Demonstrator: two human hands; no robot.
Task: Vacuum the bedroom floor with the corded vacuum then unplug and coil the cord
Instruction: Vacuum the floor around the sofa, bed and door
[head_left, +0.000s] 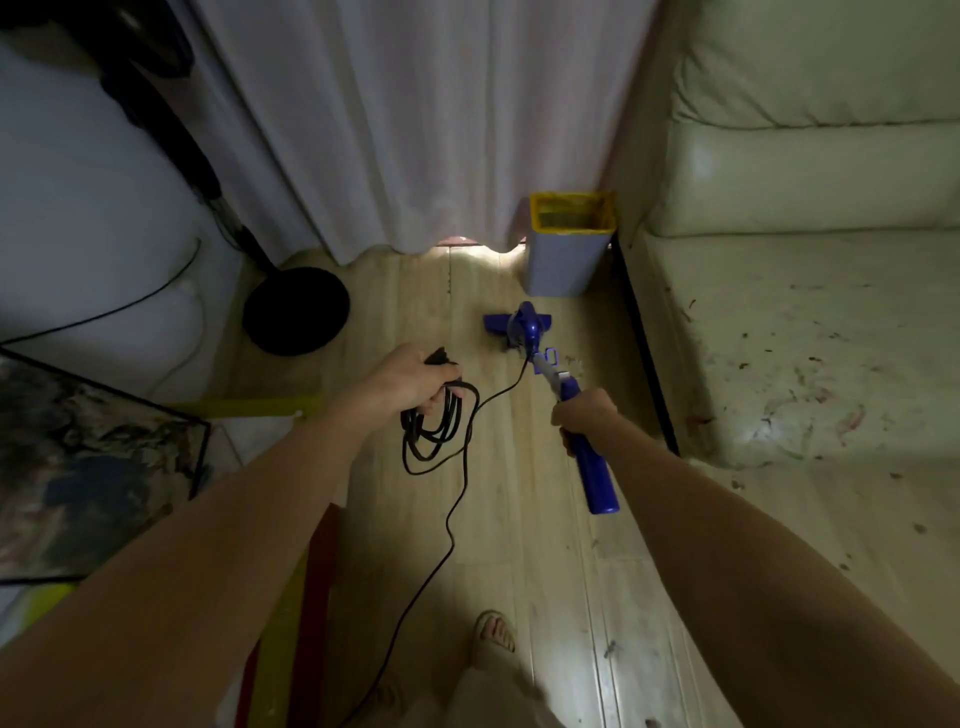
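1. The right hand (583, 415) wraps the blue vacuum handle (592, 467).
2. The left hand (410, 382) clutches the coiled black cord (434, 431) (loops dangle below the fist, one strand trails toward the person).
3. Beyond the right grip, the vacuum head (517, 325) sits on the wooden floor (519, 545), near a yellow-lined bin (569, 249).

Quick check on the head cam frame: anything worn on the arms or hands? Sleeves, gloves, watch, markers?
Nothing worn that the frame shows. Both forearms are bare up to the frame edge, with no sleeves in view. The left hand and right hand have no gloves, and no watch, band, ring or marker is visible on either. The light is dim, so small items could be missed.
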